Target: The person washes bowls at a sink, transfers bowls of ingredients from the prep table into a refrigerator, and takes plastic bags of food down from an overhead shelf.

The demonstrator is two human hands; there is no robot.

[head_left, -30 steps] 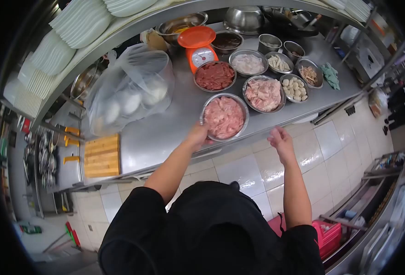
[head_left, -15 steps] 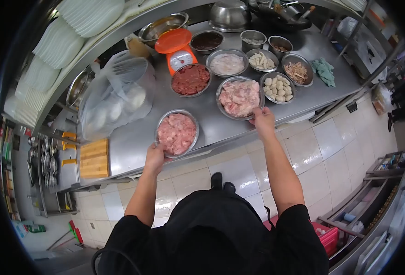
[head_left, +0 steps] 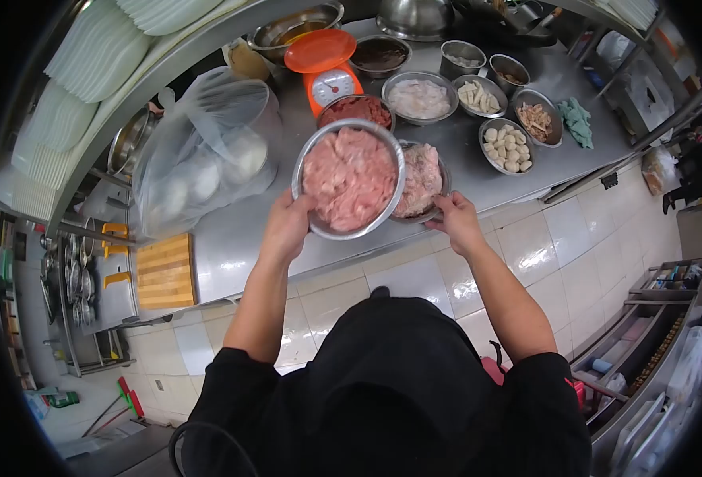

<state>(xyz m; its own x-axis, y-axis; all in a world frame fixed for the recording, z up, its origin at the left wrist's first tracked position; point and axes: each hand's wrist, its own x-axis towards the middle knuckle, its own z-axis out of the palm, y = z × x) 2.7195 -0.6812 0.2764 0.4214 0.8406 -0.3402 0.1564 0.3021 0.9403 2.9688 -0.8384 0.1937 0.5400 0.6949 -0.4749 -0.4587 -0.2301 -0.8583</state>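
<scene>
My left hand grips the rim of a steel bowl of pink raw meat, raised above the counter. This bowl partly covers a second bowl of paler, fatty raw meat, whose right rim my right hand pinches. Whether the second bowl rests on the counter or is tilted up, I cannot tell. Behind the lifted bowl, a bowl of dark red meat is partly hidden. To the right sits a bowl of round whitish pieces.
An orange dial scale stands behind the bowls on the steel counter. On the left are a large plastic bag and a wooden cutting board. More filled bowls and a green cloth lie along the right.
My left hand has lifted its bowl of pink meat off the counter, up and to the right, over the edge of the fatty-meat bowl. My right hand still holds that second bowl's rim.
</scene>
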